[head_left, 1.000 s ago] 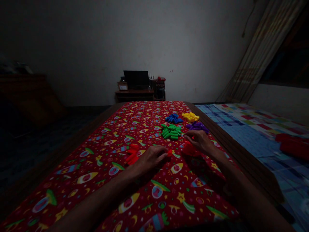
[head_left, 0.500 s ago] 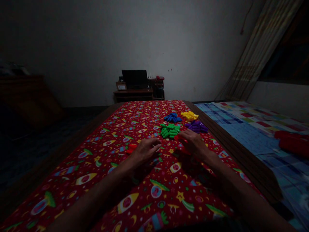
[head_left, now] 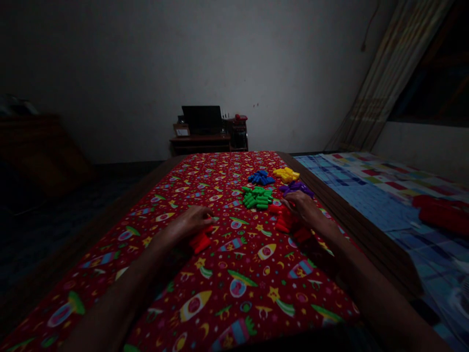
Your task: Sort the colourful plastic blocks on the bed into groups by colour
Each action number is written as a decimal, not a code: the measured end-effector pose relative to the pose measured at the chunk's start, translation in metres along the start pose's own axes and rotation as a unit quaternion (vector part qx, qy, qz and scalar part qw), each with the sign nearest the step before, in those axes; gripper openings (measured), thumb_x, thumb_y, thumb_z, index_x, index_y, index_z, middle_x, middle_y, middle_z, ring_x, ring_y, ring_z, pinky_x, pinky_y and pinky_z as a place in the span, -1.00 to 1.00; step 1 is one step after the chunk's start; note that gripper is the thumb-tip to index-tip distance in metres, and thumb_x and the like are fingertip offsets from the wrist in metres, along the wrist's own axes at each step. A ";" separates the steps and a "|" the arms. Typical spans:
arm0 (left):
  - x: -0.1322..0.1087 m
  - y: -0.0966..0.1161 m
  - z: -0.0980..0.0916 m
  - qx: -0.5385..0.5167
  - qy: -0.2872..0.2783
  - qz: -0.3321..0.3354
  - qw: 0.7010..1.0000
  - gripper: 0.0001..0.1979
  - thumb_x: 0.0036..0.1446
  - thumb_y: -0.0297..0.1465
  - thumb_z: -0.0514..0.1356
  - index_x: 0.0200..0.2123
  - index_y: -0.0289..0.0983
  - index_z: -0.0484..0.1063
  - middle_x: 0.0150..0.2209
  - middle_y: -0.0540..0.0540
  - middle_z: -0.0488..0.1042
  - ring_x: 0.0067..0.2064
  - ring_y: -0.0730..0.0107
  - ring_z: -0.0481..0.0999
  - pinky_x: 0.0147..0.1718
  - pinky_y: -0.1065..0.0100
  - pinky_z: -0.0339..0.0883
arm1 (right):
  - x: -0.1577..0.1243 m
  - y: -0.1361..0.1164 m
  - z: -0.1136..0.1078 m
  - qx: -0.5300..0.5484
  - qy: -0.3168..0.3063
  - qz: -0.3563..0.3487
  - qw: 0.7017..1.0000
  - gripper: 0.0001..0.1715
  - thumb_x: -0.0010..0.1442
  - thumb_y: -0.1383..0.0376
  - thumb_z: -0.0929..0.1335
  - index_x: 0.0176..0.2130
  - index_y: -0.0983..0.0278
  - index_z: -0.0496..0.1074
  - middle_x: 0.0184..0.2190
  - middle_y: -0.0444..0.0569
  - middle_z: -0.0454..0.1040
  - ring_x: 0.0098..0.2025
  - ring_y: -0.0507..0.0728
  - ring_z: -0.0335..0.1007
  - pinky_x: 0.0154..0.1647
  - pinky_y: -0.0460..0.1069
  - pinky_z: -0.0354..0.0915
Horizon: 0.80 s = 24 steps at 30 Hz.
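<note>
My left hand (head_left: pixel 194 220) is over a small group of red plastic pieces (head_left: pixel 201 243) left of the middle of the cloth. Its fingers are curled together at the group's far edge, and what lies inside them is hidden. My right hand (head_left: pixel 303 206) hovers, fingers apart, above the right side of a red pile (head_left: pixel 283 224); part of that pile is hidden under the palm. Just beyond the right fingers lie purple pieces (head_left: pixel 296 187). Green tube-like pieces (head_left: pixel 257 197) form a heap left of them.
Blue pieces (head_left: pixel 261 177) and yellow pieces (head_left: pixel 286 174) lie farther back on the red patterned cloth (head_left: pixel 238 264). Behind the table stands a desk with a dark monitor (head_left: pixel 201 120). A checked mat (head_left: pixel 366 195) with a red cloth item (head_left: pixel 439 212) spreads out to the right.
My left hand has moved left and back onto the red pieces there. The right hand has shifted slightly right, and more of the red pile beneath it shows.
</note>
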State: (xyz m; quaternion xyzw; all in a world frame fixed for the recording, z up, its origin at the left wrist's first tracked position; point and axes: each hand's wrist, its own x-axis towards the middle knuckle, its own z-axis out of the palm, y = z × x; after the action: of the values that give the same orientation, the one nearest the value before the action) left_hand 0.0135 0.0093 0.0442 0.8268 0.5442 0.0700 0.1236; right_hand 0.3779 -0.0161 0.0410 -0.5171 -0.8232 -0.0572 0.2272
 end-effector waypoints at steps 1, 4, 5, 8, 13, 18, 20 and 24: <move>0.001 0.004 0.000 -0.011 0.009 -0.001 1.000 -0.63 0.06 -0.14 0.09 -0.28 -0.23 0.58 -0.39 -0.08 0.60 -0.41 0.33 0.51 -0.47 0.45 0.24 | 0.000 -0.001 0.001 0.005 0.013 0.001 1.000 -0.61 0.33 0.23 0.20 -0.35 0.37 0.49 -0.33 0.13 0.52 -0.28 0.12 0.36 -0.23 -0.04 0.17; 0.002 0.015 0.001 -0.032 0.039 0.006 0.999 -0.61 0.07 -0.16 0.07 -0.25 -0.26 0.58 -0.40 -0.08 0.60 -0.43 0.35 0.51 -0.43 0.45 0.26 | 0.002 -0.007 0.007 0.022 0.020 -0.005 1.000 -0.70 0.29 0.28 0.23 -0.28 0.35 0.51 -0.29 0.11 0.54 -0.24 0.13 0.38 -0.22 -0.05 0.19; 0.003 0.018 0.002 -0.035 0.046 0.011 0.998 -0.62 0.07 -0.17 0.07 -0.26 -0.27 0.58 -0.38 -0.09 0.60 -0.41 0.34 0.51 -0.41 0.44 0.27 | 0.002 -0.010 0.010 0.021 0.013 -0.007 1.000 -0.73 0.27 0.30 0.25 -0.23 0.35 0.52 -0.26 0.11 0.55 -0.21 0.14 0.39 -0.21 -0.06 0.19; 0.003 0.023 0.004 -0.039 0.048 0.020 0.998 -0.62 0.07 -0.17 0.07 -0.26 -0.26 0.58 -0.32 -0.10 0.62 -0.34 0.30 0.54 -0.35 0.43 0.30 | 0.008 -0.019 0.019 -0.017 -0.034 0.024 0.999 -0.74 0.24 0.32 0.27 -0.17 0.35 0.52 -0.24 0.14 0.55 -0.21 0.14 0.40 -0.25 -0.07 0.17; 0.001 0.026 0.009 -0.034 0.047 0.032 0.998 -0.60 0.09 -0.16 0.05 -0.22 -0.26 0.58 -0.30 -0.11 0.61 -0.30 0.27 0.55 -0.34 0.41 0.31 | 0.019 -0.032 0.016 -0.049 -0.140 0.070 0.986 -0.69 0.25 0.32 0.23 -0.29 0.35 0.54 -0.37 0.11 0.54 -0.36 0.09 0.39 -0.41 -0.08 0.07; 0.003 0.022 0.014 -0.025 0.031 0.033 0.999 -0.59 0.10 -0.15 0.05 -0.21 -0.26 0.58 -0.31 -0.14 0.61 -0.33 0.27 0.55 -0.38 0.41 0.30 | 0.021 -0.038 0.011 -0.040 -0.146 0.075 0.986 -0.75 0.20 0.35 0.27 -0.23 0.33 0.54 -0.32 0.10 0.55 -0.31 0.11 0.42 -0.41 -0.09 0.09; 0.005 0.019 0.016 -0.022 0.037 0.033 0.999 -0.59 0.11 -0.16 0.05 -0.19 -0.25 0.58 -0.30 -0.13 0.61 -0.32 0.26 0.55 -0.38 0.41 0.30 | 0.021 -0.034 0.012 -0.022 -0.119 0.076 0.990 -0.75 0.19 0.36 0.28 -0.22 0.35 0.54 -0.31 0.10 0.56 -0.30 0.12 0.43 -0.38 -0.09 0.13; 0.005 0.018 0.018 -0.027 0.045 0.036 0.998 -0.57 0.13 -0.15 0.02 -0.17 -0.25 0.57 -0.30 -0.12 0.61 -0.33 0.27 0.56 -0.39 0.42 0.30 | 0.022 -0.017 0.006 0.061 -0.012 0.062 0.996 -0.65 0.11 0.39 0.31 -0.09 0.36 0.52 -0.23 0.07 0.58 -0.26 0.13 0.46 -0.25 -0.07 0.25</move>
State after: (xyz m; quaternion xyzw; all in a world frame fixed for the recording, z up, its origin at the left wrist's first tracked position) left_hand 0.0356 0.0049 0.0320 0.8384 0.5168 0.1265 0.1184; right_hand 0.3527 -0.0040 0.0471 -0.5525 -0.7944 0.0139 0.2517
